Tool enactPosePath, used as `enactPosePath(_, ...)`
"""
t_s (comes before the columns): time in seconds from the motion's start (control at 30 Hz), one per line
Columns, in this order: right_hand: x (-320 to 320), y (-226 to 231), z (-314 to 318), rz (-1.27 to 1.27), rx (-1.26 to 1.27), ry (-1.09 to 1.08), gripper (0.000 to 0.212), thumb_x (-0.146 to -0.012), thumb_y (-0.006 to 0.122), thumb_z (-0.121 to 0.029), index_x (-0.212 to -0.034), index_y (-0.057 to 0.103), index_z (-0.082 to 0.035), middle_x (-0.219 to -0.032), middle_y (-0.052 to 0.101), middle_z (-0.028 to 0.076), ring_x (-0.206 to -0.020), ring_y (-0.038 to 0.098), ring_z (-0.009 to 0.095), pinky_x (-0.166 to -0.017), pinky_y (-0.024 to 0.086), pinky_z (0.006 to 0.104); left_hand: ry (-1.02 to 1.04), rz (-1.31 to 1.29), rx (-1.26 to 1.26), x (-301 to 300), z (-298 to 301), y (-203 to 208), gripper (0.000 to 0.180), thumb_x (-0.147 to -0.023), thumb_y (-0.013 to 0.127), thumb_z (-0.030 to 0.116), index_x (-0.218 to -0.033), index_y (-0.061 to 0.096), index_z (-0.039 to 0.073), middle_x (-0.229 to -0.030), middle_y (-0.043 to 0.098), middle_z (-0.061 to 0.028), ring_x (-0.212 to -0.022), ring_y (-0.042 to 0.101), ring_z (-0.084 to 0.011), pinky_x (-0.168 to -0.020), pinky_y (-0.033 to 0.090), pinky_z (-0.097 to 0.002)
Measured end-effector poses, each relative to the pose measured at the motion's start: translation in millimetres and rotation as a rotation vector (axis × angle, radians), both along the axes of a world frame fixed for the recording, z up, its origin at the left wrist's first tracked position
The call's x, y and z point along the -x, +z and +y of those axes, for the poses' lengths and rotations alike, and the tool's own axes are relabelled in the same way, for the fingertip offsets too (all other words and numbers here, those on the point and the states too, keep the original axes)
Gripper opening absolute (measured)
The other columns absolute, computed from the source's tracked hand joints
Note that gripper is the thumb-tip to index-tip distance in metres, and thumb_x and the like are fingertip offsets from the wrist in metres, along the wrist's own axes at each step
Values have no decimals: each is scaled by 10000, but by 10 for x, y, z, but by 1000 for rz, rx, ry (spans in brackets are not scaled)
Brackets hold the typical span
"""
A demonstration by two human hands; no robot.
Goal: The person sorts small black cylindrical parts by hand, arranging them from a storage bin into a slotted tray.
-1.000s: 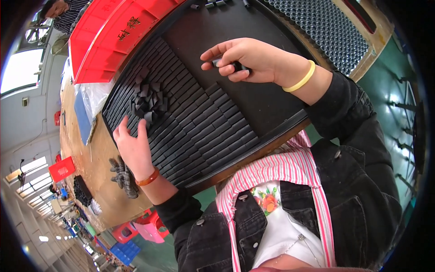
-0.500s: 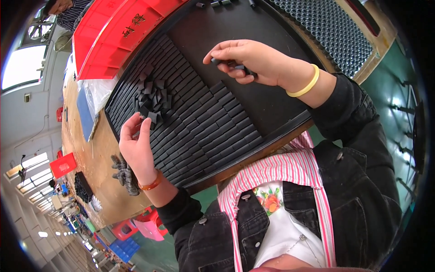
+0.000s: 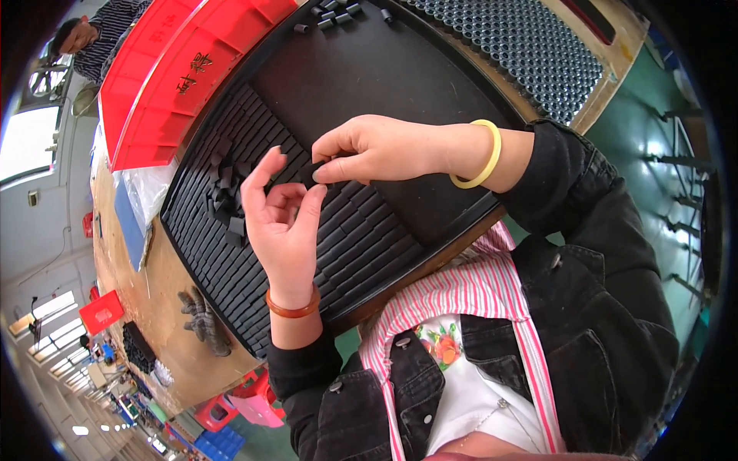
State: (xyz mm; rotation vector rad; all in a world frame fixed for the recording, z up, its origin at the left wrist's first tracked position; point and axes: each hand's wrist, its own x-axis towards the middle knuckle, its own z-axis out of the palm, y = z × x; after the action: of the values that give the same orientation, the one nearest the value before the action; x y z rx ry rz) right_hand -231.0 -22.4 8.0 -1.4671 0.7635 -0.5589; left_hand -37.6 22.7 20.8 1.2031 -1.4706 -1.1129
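My right hand [image 3: 377, 150] is closed in a pinch on a small black tube piece [image 3: 308, 174], mostly covered by my fingers. Close beside it, my left hand [image 3: 280, 230] has its index finger and thumb spread apart, with the other fingers curled and nothing visible between them. The left thumb tip comes near the pinched piece; whether it touches cannot be told. Below both hands, a large black tray [image 3: 453, 184] carries tight rows of black tube pieces [image 3: 361, 238]. A loose heap of similar black pieces [image 3: 223, 192] lies on the rows, left of my left hand.
Red bins [image 3: 154, 107] stand at the tray's far left. Several loose tubes [image 3: 330, 17] sit at its far edge, beside a panel of grey metallic rings [image 3: 523, 54]. A dark glove [image 3: 204, 319] lies on the wooden table [image 3: 181, 369]. A person [image 3: 96, 38] is at the upper left.
My left hand has moved right, away from the loose heap, and its fingers have spread. My right hand has moved left and nearer, so the hands now almost meet. The view has shifted slightly.
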Motion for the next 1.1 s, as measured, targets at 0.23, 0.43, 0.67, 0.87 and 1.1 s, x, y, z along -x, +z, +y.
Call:
enactPosePath(0.23,-24,-84,27,29,125,-127,271,-944,630,-256,-970,648,13,-769,622,53,-674,554,112,-655,479,281,100,-704,531,46,17,-66,394,-778,771,35,-1157,664,26,-1056,637,-98,-880,622,-204,-779,518,-316)
enactPosePath(0.43,-36,-137,26,58,310,-159,265,-937,630,-233,-1023,654,17,-834,657,87,-760,592,135,-721,489,302,131,-597,304,60,6,-57,309,-817,733,18,-1123,689,21,-1004,672,-65,-902,633,-157,-812,498,-282)
enactPosePath(0.67,-30,-87,5,-132,79,-318,220,-954,604,-192,-1072,632,-8,-868,635,38,-788,590,106,-729,484,260,126,-263,75,-27,-20,-175,238,-860,703,9,-1096,677,-15,-963,659,-26,-853,598,-86,-786,489,-230)
enactPosePath(0.87,-34,-98,35,-84,475,-270,210,-892,695,-183,-1023,657,-23,-892,603,42,-750,557,118,-672,467,268,95,-165,21,5,-1,-212,194,-875,685,-6,-1067,669,-29,-914,649,-18,-816,582,-66,-759,477,-194)
enactPosePath(1.1,-20,-70,25,54,507,-341,190,-835,742,-180,-878,644,-24,-876,599,53,-690,546,162,-619,467,288,62,-33,-60,49,13,-216,254,-886,679,-4,-1134,644,-41,-985,652,-25,-840,586,-70,-772,486,-200)
